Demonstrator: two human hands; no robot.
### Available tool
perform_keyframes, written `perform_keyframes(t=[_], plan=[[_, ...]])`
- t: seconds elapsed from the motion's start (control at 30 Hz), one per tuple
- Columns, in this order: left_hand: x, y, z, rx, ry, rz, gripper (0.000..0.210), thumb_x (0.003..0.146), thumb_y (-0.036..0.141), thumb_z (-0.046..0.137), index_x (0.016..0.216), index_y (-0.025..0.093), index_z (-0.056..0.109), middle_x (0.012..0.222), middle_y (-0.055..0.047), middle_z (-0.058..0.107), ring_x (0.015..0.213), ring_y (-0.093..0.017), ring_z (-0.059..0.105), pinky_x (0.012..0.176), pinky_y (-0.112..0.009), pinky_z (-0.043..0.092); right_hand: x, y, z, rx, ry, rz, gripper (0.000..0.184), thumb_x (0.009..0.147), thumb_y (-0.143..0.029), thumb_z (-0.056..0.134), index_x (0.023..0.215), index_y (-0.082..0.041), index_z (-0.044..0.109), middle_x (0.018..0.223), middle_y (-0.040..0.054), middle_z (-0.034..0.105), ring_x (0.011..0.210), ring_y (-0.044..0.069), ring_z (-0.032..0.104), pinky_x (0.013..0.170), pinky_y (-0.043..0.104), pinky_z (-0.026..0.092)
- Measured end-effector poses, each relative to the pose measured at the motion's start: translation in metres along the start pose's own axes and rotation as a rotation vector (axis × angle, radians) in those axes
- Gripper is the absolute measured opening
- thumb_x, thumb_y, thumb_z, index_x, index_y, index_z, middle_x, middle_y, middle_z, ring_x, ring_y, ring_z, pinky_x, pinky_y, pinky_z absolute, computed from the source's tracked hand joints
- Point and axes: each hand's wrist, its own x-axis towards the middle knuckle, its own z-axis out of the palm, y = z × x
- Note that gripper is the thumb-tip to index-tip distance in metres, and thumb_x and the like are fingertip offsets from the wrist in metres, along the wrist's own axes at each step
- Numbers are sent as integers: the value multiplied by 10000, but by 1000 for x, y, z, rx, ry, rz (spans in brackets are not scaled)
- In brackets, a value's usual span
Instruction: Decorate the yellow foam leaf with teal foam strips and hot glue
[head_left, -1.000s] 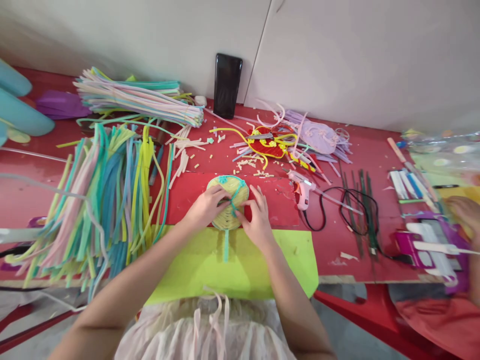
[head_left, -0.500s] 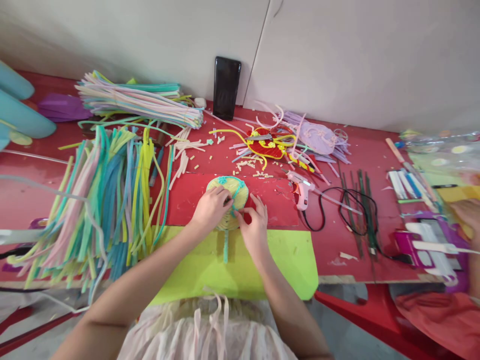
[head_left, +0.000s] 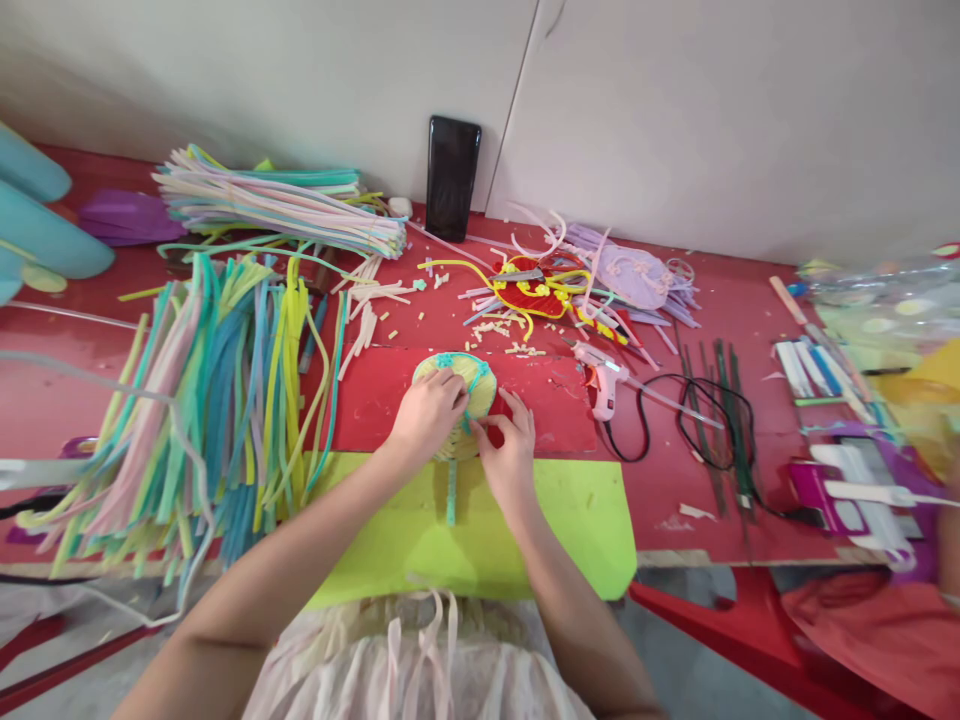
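Note:
A small round fan point(head_left: 480, 392) made of yellow pipe cleaners, with a teal rim and teal trim across its face, lies in front of me. Its teal handle point(head_left: 451, 490) points toward me over a lime-green sheet point(head_left: 570, 530). My left hand point(head_left: 429, 408) is closed on the fan's upper left part, fingers bent over the teal trim; its fingertips are partly hidden. At the fan's right edge my right hand point(head_left: 510, 440) is closed in a pinch, thumb and index finger on the lower teal trim, the other fingers raised.
Pastel pipe-cleaner bundles point(head_left: 225, 390) lie left. A black phone point(head_left: 453, 178) leans on the wall. Beyond the fan are cut pieces and a yellow-and-red pipe-cleaner piece point(head_left: 536, 287). A pink glue gun point(head_left: 604, 385) with a black cord lies right, near a co-worker's red clothing point(head_left: 870, 640).
My left hand has turned slightly and its fingers have closed in over the fan. My right hand stays put. At the far right, the co-worker's hand has left view and a yellow item there has shifted.

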Motion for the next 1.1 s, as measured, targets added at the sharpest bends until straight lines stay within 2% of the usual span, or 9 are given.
perform_keyframes(t=[0.3,0.53,1.1], plan=[[5,0,-6,-21,-88,13,104,864,168,518,772,172,567,813,-32,593,773,-170,561,715,-281,447,0,0,0,7,-11,6,123,820,-313,629,772,-202,654,1306,112,547,1260,268,450,1084,536,285],[6,-3,-9,-93,-96,-16,115,852,161,528,746,178,567,815,-28,590,800,-172,567,728,-285,456,2,1,-1,33,21,19,131,824,-316,619,764,-203,644,1282,117,551,1221,266,472,1057,516,329],[4,-4,-11,-87,-87,-1,110,865,187,536,777,174,600,821,-33,593,794,-172,567,736,-289,447,4,-2,4,36,64,36,122,828,-292,612,749,-200,631,1269,118,553,1231,268,458,1066,524,311]])
